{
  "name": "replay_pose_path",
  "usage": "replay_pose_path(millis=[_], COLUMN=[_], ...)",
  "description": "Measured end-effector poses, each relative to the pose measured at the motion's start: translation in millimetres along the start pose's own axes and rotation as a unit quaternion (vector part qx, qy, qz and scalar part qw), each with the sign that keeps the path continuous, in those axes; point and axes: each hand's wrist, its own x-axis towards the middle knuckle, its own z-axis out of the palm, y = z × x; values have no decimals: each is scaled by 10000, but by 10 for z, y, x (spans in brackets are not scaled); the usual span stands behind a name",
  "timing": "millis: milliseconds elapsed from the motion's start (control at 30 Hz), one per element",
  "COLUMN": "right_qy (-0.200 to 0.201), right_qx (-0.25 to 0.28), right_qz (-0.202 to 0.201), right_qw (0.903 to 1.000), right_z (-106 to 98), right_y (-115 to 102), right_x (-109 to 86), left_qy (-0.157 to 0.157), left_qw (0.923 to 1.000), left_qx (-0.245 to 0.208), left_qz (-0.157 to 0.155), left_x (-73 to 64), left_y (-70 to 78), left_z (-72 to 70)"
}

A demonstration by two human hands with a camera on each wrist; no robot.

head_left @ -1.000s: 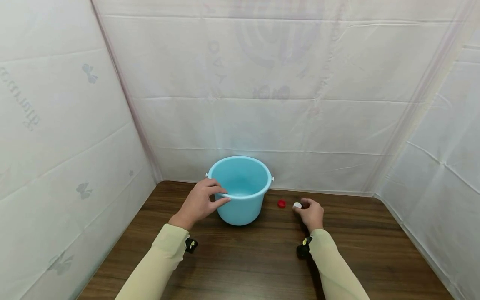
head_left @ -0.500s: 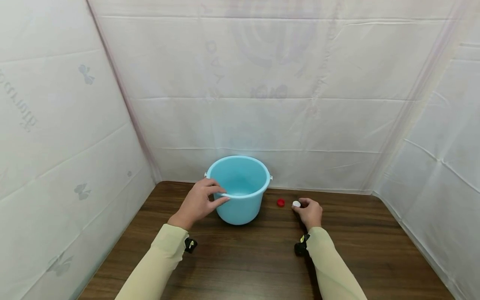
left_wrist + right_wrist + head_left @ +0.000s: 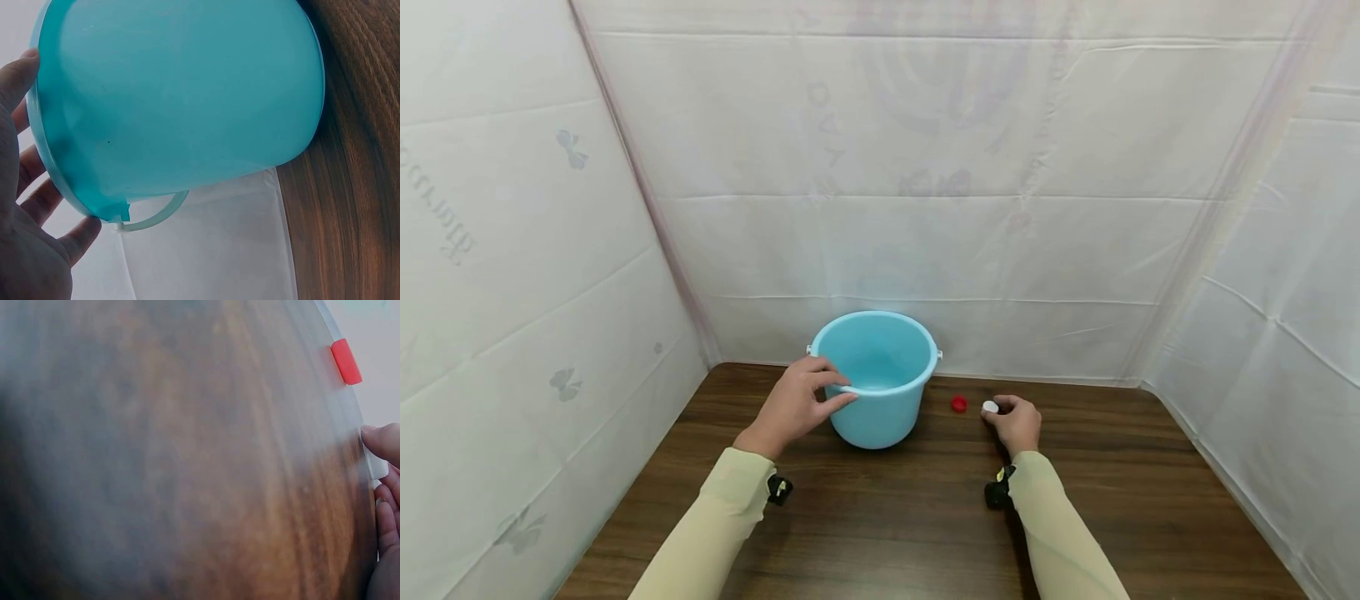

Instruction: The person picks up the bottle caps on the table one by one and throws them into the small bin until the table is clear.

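In the head view a light-blue bucket (image 3: 883, 417) stands upright near the back of the brown table. My left hand (image 3: 793, 404) grips its front-left rim, thumb on the outside and fingers over the edge. The left wrist view shows the bucket's side (image 3: 187, 94) and the fingers of my left hand (image 3: 31, 231) along the rim. To the right, my right hand (image 3: 1018, 422) pinches a small white cap (image 3: 990, 407) at the tabletop, with the thumb and fingers around it. A red cap (image 3: 959, 404) lies between the bucket and the white cap.
White sheeting (image 3: 925, 250) rises behind the table and on both sides, close behind the bucket. The bucket's pale handle (image 3: 159, 215) hangs by its side in the left wrist view. The dark wood tabletop (image 3: 887, 525) extends in front.
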Motion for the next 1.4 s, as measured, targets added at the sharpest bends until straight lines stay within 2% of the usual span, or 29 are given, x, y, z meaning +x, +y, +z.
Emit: replay_pose_path(millis=[300, 767, 1100, 1400], right_qy=[-8, -48, -39, -202], right_qx=[19, 91, 94, 49], right_qz=[77, 114, -2, -96], right_qw=[10000, 9999, 9999, 9997], right_z=[-12, -18, -77, -135], right_y=[-33, -7, -37, -38], right_x=[-19, -13, -59, -55], left_qy=[-111, -52, -105, -115], left_qw=[9999, 10000, 9999, 9999], left_qx=[-5, -36, -27, 3], left_qz=[-131, -46, -44, -109], left_x=[0, 6, 12, 8], left_y=[-1, 11, 26, 25], left_z=[-5, -24, -10, -22])
